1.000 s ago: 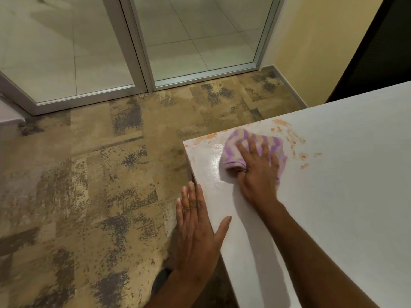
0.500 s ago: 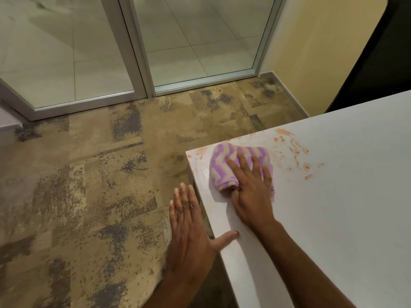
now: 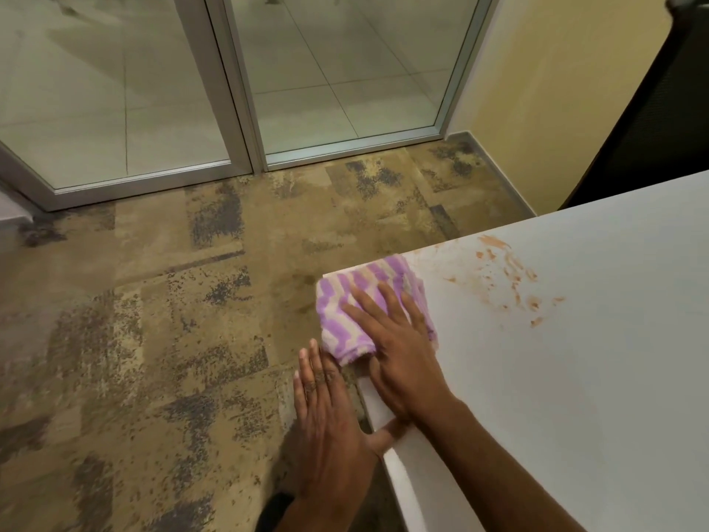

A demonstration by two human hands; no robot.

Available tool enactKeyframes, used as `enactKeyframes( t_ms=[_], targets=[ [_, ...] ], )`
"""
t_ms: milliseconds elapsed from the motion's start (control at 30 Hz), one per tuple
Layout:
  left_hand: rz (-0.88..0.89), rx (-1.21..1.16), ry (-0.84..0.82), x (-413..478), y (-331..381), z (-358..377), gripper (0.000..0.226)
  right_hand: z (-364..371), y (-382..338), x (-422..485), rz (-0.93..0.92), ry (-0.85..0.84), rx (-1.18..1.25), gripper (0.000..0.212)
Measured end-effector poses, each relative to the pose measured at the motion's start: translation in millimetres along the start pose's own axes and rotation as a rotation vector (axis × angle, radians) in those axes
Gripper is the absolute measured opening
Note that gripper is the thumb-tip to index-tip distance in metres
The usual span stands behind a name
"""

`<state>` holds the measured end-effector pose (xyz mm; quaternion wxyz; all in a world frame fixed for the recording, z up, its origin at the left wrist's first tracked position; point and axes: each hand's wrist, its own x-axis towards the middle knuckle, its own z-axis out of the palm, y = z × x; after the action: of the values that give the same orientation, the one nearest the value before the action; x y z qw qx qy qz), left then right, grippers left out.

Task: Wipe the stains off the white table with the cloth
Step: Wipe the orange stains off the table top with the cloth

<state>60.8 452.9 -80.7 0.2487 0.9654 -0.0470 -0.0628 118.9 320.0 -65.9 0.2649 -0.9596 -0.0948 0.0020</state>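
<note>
We press our right hand flat, fingers spread, on the purple-and-cream striped cloth at the white surface corner. Our open left hand holds nothing beside it. Orange stains lie right of the cloth.

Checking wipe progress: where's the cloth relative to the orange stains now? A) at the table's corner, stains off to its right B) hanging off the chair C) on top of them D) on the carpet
A: the cloth sits at the table corner under the right hand; the orange stains lie uncovered to its right.
</note>
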Motion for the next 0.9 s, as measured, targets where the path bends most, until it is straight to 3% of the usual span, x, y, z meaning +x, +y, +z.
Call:
enactKeyframes(
  t_ms=[200, 300, 400, 533, 700, 900],
  targets=[
    [0.011, -0.065, 0.011, -1.6, -1.6, -0.1, 0.139, -19.0, 25.8, -11.9, 0.295, 0.177, -0.016, 0.062],
    [0.031, -0.086, 0.033, -1.3, -0.8, -1.2, 0.136, -18.7, 19.7, 32.6, 0.390, 0.087, -0.216, 0.079],
    [0.040, -0.099, 0.058, -0.5, -1.6, -0.2, 0.137, -7.8, 4.8, 71.4, 0.378, 0.036, -0.229, 0.079],
    [0.039, -0.076, 0.041, -0.9, -2.1, 2.2, 0.139, 12.1, -15.9, 68.8, 0.200, -0.008, -0.210, 0.072],
    [0.200, -0.093, 0.132, -4.0, -24.5, 2.0, 0.105, -0.6, -6.7, -7.3, 0.105, -0.014, -0.041, 0.061],
    [0.241, -0.050, 0.118, 18.0, -37.3, -8.4, 0.080, -31.1, 26.4, -43.5, 0.338, 0.160, -0.056, 0.062]
  ],
)
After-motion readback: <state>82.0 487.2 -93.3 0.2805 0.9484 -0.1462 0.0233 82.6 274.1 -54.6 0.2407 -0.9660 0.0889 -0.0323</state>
